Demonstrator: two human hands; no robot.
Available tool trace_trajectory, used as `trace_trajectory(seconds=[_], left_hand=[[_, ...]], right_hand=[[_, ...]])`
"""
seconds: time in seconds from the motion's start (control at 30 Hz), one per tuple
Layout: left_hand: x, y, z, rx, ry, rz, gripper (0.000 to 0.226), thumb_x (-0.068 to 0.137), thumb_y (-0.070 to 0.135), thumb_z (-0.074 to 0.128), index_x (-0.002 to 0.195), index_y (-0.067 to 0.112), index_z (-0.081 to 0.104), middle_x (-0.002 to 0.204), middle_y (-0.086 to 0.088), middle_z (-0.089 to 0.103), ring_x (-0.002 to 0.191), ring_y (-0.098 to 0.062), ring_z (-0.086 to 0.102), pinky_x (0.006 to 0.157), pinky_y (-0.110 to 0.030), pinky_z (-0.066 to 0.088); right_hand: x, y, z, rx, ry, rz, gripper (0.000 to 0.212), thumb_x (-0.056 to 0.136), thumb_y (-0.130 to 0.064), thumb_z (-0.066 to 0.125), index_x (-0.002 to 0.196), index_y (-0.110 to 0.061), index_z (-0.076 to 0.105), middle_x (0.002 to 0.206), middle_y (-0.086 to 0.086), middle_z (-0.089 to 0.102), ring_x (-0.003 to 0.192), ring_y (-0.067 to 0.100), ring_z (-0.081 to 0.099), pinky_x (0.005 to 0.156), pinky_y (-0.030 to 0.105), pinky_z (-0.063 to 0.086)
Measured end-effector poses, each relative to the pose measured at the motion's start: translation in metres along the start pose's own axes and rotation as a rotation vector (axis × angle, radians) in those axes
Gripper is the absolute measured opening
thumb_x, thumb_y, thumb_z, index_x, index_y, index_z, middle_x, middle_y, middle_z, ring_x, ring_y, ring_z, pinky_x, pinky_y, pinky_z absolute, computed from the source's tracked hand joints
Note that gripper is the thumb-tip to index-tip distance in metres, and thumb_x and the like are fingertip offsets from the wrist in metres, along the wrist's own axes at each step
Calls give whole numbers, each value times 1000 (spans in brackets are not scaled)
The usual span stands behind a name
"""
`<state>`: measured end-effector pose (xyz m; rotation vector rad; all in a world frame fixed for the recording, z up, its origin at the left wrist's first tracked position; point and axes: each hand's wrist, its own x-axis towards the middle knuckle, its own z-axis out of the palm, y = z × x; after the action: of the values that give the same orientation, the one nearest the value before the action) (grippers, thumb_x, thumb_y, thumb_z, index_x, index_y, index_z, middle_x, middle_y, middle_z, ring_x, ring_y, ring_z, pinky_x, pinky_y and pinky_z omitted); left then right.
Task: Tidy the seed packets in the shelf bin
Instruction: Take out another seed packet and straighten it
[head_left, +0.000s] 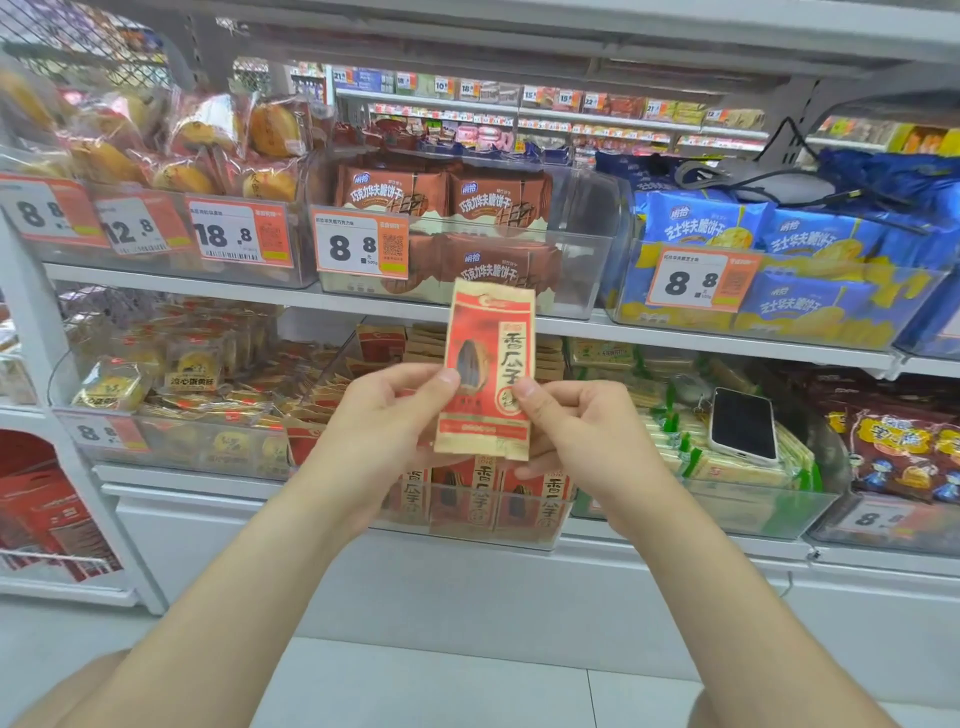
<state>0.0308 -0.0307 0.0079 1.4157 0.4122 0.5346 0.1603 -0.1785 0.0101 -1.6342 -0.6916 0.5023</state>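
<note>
**A:** Why is the red-and-tan paper seed packet (488, 371) up in the air and not in its bin?

**B:** Both hands have it. The left hand (384, 421) pinches its left edge, thumb on the printed face and fingers curled behind. The right hand (576, 431) pinches the right edge in much the same way. The packet stands upright, face toward the person, just above the clear plastic shelf bin (457, 535) on the lower shelf. My guess is that it is being squared up, label forward, so it can go in matching the others.

**A:** What is in that bin?

**B:** A near row of matching red upright packets (540, 499) stands against the front wall, faces out. Farther back and to the left, more lie looser and tilted. I cannot tell how many.

**A:** And the neighbours?

**B:** The bin to the right holds green-and-cream packets (675, 441). A white-cased smartphone (743, 426) lies face up on top of them, probably parked there to free the hands. The bin to the left holds small yellow pastry packs (111, 389). On the shelf above, another clear bin holds brown wafer biscuit bags (498, 200).
</note>
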Motion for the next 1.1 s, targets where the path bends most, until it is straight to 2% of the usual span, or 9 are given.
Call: trace_trajectory(seconds=[0.1, 0.27, 0.43, 0.57, 0.77, 0.83, 0.9, 0.97, 1.1], left_hand=[[-4, -1, 1, 44, -81, -13, 26, 111, 25, 56, 125, 12, 73, 108, -11, 83, 103, -24, 81, 85, -33, 67], [-3, -1, -1, 7, -51, -18, 22, 109, 21, 58, 123, 10, 71, 105, -14, 83, 100, -27, 81, 79, -32, 67], [1, 4, -11, 55, -71, 15, 24, 110, 21, 58, 128, 13, 71, 107, -14, 83, 100, -30, 81, 79, -34, 68], [1, 6, -18, 294, -85, 120, 22, 110, 21, 58, 126, 24, 74, 103, -1, 84, 99, -19, 81, 90, -43, 66], [21, -3, -53, 886, 242, 289, 39, 102, 2, 55, 122, 29, 76, 119, 12, 76, 110, -12, 71, 101, -38, 59], [27, -5, -62, 1036, 149, 204, 46, 95, 5, 58, 131, 30, 72, 128, 6, 72, 101, -14, 73, 88, -31, 60], [33, -9, -68, 1192, 7, 146, 51, 91, 22, 59, 140, 34, 66, 132, 5, 70, 107, -17, 71, 94, -39, 59], [40, -15, -72, 1323, -104, 118, 53, 91, 38, 52, 142, 34, 64, 130, 8, 72, 120, -21, 65, 105, -50, 54], [58, -30, -81, 1471, -170, 147, 30, 107, 39, 47, 127, 36, 68, 112, 10, 74, 113, -25, 65, 97, -54, 53]], right_hand=[[-2, -3, -1, -61, 81, -58, 24, 106, -31, 65, 101, -12, 79, 79, 6, 82, 67, 28, 79, 56, 31, 64], [-4, -5, 2, -19, 104, -90, 24, 104, -31, 69, 101, -9, 78, 77, 9, 81, 58, 23, 75, 55, 34, 61], [-2, -7, 4, 127, 48, -83, 31, 100, -31, 73, 125, -13, 68, 95, 7, 83, 83, 23, 81, 70, 36, 67], [5, -2, 10, 142, 82, -231, 57, 101, -28, 72, 149, -37, 41, 114, -1, 81, 104, 17, 79, 83, 39, 66], [15, -2, 25, 70, 367, -478, 67, 98, -4, 75, 139, -34, 30, 114, 0, 77, 98, 15, 78, 90, 41, 62], [24, -2, 31, -24, 408, -566, 78, 95, 0, 76, 145, -37, 29, 129, -25, 65, 104, 5, 75, 102, 35, 57], [35, 2, 40, -206, 383, -601, 72, 95, -4, 77, 149, -33, 38, 118, -38, 64, 105, -5, 69, 99, 19, 52], [48, 9, 49, -317, 335, -593, 61, 97, -11, 77, 145, -31, 45, 108, -26, 70, 101, -1, 69, 94, 21, 51], [69, 19, 67, -434, 249, -594, 51, 100, -10, 72, 138, -28, 45, 110, -8, 69, 99, 10, 65, 87, 20, 48]])
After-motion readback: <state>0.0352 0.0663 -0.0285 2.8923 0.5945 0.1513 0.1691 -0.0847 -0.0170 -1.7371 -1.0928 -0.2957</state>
